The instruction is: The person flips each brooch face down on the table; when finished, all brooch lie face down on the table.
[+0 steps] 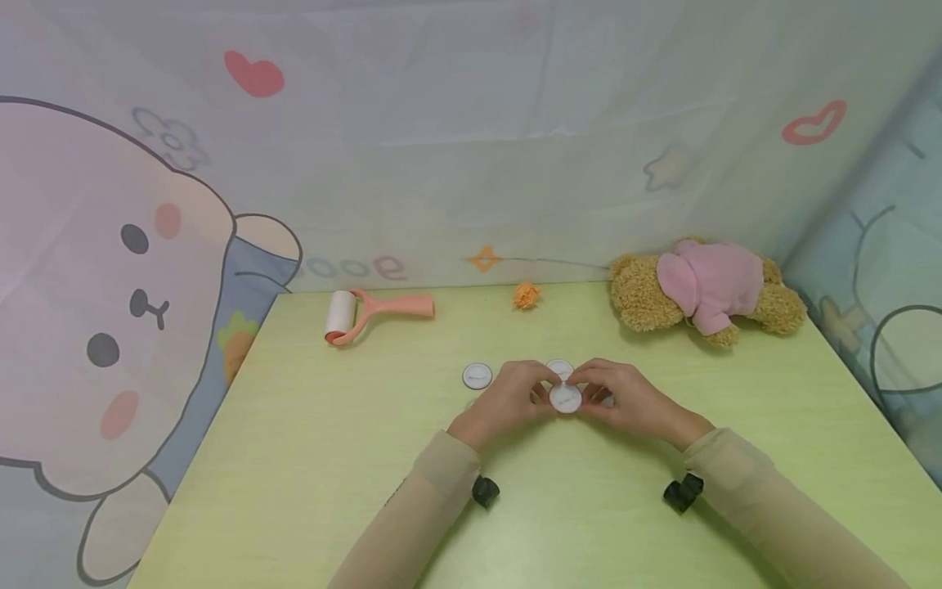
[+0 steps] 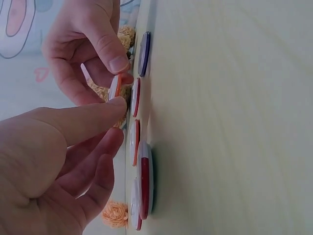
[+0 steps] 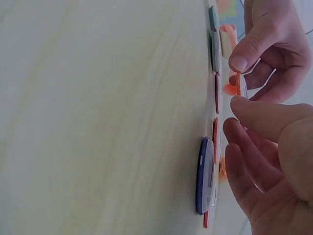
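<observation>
Both hands meet near the middle of the table around a round pin-back badge [image 1: 566, 398] with its white back facing up. My left hand [image 1: 509, 399] pinches it by the left edge between thumb and fingers. The right hand [image 1: 627, 398] pinches its opposite edge. In the wrist views the badge [image 2: 115, 88] shows an orange rim and is held just off the table. Another badge [image 1: 559, 368] lies right behind it, and one more badge [image 1: 477, 375] lies beyond the left hand. A dark-blue-rimmed badge [image 3: 204, 176] and a red-rimmed badge [image 2: 145, 188] lie close by.
A pink-handled lint roller [image 1: 390, 307] lies at the back left of the table [image 1: 294, 458]. A small orange ball-like thing [image 1: 526, 296] sits at the back middle. A teddy bear in a pink top [image 1: 714, 286] lies back right. A printed curtain [image 1: 441, 164] hangs behind.
</observation>
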Demonstrator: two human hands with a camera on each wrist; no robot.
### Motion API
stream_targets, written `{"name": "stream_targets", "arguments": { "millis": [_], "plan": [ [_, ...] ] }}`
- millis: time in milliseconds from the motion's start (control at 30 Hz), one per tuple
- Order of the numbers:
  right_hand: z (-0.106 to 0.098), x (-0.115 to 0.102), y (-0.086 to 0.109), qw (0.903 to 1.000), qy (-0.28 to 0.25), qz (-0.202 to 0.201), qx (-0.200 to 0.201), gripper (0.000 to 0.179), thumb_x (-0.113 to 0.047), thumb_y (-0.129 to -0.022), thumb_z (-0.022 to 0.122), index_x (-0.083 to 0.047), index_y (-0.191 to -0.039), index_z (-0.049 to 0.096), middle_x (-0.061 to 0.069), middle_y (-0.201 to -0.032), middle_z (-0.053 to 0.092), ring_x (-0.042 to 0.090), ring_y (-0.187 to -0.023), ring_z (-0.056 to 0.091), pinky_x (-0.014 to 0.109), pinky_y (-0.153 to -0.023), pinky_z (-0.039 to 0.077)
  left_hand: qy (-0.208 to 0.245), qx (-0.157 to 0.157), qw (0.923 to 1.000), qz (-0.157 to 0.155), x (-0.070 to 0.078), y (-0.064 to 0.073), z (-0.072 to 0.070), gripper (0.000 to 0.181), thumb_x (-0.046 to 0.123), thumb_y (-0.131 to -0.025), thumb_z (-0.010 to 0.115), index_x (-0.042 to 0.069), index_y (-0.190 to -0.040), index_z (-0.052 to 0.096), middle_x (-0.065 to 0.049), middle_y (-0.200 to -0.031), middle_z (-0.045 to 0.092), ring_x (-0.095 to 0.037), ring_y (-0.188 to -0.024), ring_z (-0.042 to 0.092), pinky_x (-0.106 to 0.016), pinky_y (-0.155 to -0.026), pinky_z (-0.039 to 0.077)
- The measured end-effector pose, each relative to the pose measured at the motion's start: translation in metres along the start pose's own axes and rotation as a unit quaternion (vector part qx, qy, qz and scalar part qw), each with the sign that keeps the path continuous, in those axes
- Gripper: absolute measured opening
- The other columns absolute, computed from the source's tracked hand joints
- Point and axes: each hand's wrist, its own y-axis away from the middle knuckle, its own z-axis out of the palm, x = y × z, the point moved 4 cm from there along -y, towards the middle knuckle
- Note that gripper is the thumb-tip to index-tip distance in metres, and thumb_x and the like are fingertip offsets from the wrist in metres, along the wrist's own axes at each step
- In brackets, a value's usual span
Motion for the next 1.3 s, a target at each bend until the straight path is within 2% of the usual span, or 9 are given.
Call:
{"name": "stream_targets", "arguments": {
  "millis": [300, 633, 800, 1033, 1300],
  "plan": [
    [0.000, 0.004, -0.002, 0.9994, 0.033, -0.006, -0.010, 0.034, -0.010, -0.089, 0.085, -0.010, -0.121, 0.074, 0.001, -0.114, 0.071, 0.017, -0.095, 0.070, 0.032, -0.076, 0.063, -0.063, -0.003, 0.9980, -0.004, -0.002, -0.003, 0.003, 0.035, 0.013, -0.085, 0.089, 0.007, -0.118, 0.077, -0.004, -0.114, 0.077, -0.014, -0.097, 0.072, -0.019, -0.084, 0.055],
    [0.001, 0.006, -0.003, 0.9987, 0.044, 0.006, -0.024, 0.025, -0.014, -0.088, 0.086, -0.014, -0.111, 0.076, -0.004, -0.108, 0.072, 0.018, -0.100, 0.067, 0.035, -0.080, 0.060, -0.100, 0.001, 0.9949, -0.012, -0.006, -0.005, 0.010, 0.041, 0.019, -0.083, 0.091, 0.011, -0.120, 0.077, 0.001, -0.109, 0.078, -0.013, -0.101, 0.071, -0.026, -0.094, 0.053],
    [0.001, 0.006, -0.004, 0.9983, 0.043, 0.019, -0.035, 0.027, -0.012, -0.086, 0.088, -0.013, -0.109, 0.074, -0.004, -0.108, 0.070, 0.019, -0.103, 0.067, 0.033, -0.080, 0.060, -0.105, 0.005, 0.9943, -0.015, -0.004, -0.005, 0.011, 0.040, 0.021, -0.083, 0.091, 0.012, -0.120, 0.077, 0.002, -0.106, 0.078, -0.014, -0.100, 0.070, -0.032, -0.099, 0.050],
    [0.003, 0.009, -0.006, 0.9970, 0.058, 0.018, -0.047, 0.027, -0.013, -0.086, 0.089, -0.014, -0.108, 0.073, -0.005, -0.106, 0.070, 0.017, -0.101, 0.065, 0.032, -0.081, 0.058, -0.102, -0.002, 0.9946, -0.019, 0.001, -0.004, 0.011, 0.036, 0.020, -0.085, 0.090, 0.011, -0.117, 0.078, 0.002, -0.103, 0.078, -0.014, -0.097, 0.069, -0.025, -0.091, 0.053],
    [0.004, 0.010, -0.005, 0.9966, 0.066, 0.016, -0.048, 0.027, -0.013, -0.084, 0.090, -0.015, -0.105, 0.073, -0.007, -0.104, 0.071, 0.015, -0.098, 0.063, 0.032, -0.082, 0.055, -0.105, -0.009, 0.9938, -0.037, 0.004, -0.003, 0.011, 0.038, 0.018, -0.083, 0.091, 0.010, -0.118, 0.077, 0.001, -0.106, 0.078, -0.015, -0.101, 0.068, -0.027, -0.094, 0.053]
  ]
}}
